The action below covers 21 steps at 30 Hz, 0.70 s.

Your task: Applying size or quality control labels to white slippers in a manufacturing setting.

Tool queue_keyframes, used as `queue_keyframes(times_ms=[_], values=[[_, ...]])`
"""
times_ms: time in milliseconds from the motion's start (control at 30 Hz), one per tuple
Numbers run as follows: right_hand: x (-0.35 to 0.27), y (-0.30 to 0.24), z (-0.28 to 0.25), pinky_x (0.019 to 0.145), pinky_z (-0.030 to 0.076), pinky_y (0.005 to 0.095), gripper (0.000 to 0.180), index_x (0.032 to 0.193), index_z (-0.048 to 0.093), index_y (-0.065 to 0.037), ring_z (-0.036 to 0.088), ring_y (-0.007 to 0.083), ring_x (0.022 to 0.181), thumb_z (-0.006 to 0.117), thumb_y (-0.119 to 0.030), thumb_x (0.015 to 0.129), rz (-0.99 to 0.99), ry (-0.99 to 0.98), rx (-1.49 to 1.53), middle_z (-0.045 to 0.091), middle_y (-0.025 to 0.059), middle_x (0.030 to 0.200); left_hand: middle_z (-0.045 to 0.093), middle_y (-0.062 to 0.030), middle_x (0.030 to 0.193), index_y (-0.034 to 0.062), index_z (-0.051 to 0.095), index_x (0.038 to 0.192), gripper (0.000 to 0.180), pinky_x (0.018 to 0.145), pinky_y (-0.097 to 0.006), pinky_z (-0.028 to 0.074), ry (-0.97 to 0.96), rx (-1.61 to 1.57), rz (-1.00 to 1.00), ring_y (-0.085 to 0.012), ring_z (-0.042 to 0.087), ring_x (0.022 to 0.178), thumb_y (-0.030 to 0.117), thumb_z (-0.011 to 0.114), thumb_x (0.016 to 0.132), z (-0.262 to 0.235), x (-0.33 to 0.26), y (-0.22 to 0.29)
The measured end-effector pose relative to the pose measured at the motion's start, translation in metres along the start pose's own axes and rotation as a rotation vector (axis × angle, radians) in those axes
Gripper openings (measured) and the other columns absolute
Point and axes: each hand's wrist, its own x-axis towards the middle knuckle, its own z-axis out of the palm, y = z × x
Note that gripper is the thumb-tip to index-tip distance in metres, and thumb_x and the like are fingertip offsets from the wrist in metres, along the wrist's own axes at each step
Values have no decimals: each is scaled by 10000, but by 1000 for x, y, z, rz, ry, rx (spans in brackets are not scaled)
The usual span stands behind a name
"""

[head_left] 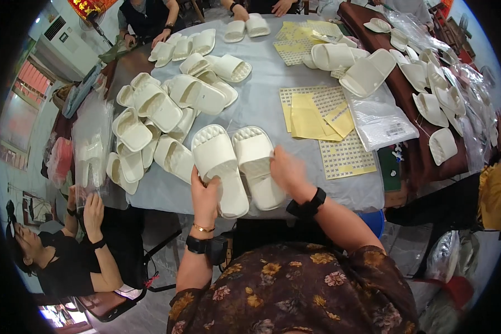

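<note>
Two cream slippers with quilted soles lie side by side at the table's near edge. My left hand (205,193) grips the left slipper (217,167), thumb over its lower part and fingers along its outer side. Beside the outer edge of the right slipper (259,167) is my right hand (290,173), smeared by motion, so its fingers cannot be read. To the left, a heap of similar slippers (158,103) covers part of the grey-covered table (261,103).
Yellow sticker sheets (348,161) and a clear plastic bag (381,119) lie to the right. More slippers (367,72) rest beyond them, others on a brown surface (417,142). A co-worker (67,245) at left handles clear bags (92,145); other people's hands (161,36) are across the table.
</note>
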Motion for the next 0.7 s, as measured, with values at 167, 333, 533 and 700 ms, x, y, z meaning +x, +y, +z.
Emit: queue_keyframes(times_ms=[167,333,533,700], values=[[22,25,-23,726,496,534,161,946,563,-15,645,436,839,517,-166,915,-13,59,-115,663,232,929,380,-262,1463,-36,215,1516,812,1105,-412,339,46,444,281,-340,410,1351,48,669,847,24,10,-8],[3,36,-30,718,495,470,179,958,600,-35,635,378,829,631,-194,882,-95,139,-49,652,178,858,517,-172,1308,15,536,1293,522,1000,-434,400,-58,1109,829,-342,490,1205,105,703,806,50,-14,-11],[-16,32,-13,671,517,442,84,897,644,-80,640,349,760,654,-153,857,-282,227,23,628,123,858,598,-111,1150,32,629,1176,373,923,-434,418,-320,1067,805,-314,531,1091,161,694,832,79,-10,-18],[-17,26,-3,617,521,419,77,910,682,-99,639,332,710,662,-131,843,-346,274,-28,626,102,848,586,-116,1167,33,617,1182,413,925,-432,418,-314,1105,789,-321,532,1075,199,711,816,83,-13,-22]])
